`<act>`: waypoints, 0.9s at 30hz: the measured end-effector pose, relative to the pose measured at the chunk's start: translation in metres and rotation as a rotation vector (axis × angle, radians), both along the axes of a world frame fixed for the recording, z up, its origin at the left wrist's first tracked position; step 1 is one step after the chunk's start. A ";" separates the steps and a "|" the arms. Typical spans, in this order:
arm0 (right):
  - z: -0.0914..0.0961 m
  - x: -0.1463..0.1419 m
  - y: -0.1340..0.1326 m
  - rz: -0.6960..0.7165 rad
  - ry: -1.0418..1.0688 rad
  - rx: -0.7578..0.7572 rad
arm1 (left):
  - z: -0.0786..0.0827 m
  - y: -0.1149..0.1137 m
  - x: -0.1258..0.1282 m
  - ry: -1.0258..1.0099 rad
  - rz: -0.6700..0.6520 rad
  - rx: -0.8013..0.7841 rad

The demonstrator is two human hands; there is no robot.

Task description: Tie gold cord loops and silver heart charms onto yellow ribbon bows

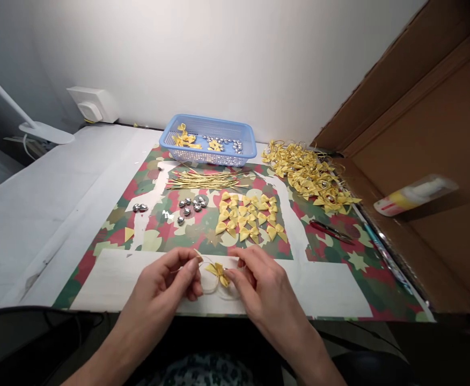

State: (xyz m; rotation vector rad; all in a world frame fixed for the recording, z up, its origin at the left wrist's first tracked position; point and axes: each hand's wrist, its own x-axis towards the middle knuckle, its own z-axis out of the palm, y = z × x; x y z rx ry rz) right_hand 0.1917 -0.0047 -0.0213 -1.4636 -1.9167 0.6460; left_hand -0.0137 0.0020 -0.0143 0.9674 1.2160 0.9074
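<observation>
Between my two hands, close to the table's front edge, is a yellow ribbon bow (218, 273) with a thin pale cord (208, 292) looping round it. My left hand (174, 281) is closed, thumb and forefinger pinching the cord left of the bow. From the other side, my right hand (261, 279) pinches the bow's right edge, where a small shiny bit shows at the fingertips. Beyond my hands lie loose yellow bows (249, 217) in rows, silver bells (187, 211) in a small cluster, and a bundle of gold cords (206, 180).
A blue basket (166, 140) with bows and silver bells stands against the wall. At the right are a heap of corded bows (299, 166), red-handled scissors (323, 228) and a cardboard box wall (428, 134) with a bottle (412, 195). A white lamp base (48, 133) stands left.
</observation>
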 end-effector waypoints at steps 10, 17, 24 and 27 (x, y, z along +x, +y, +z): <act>-0.004 0.025 -0.013 0.083 -0.166 0.178 | 0.001 0.016 -0.013 -0.086 0.034 -0.079; -0.008 0.019 -0.004 0.031 -0.167 0.182 | 0.012 0.021 -0.021 0.481 -0.287 0.207; -0.008 0.014 -0.007 -0.016 -0.129 0.230 | 0.013 0.025 -0.025 0.476 -0.247 0.248; -0.008 0.014 -0.007 -0.021 -0.108 0.236 | 0.011 0.028 -0.025 0.247 -0.159 0.199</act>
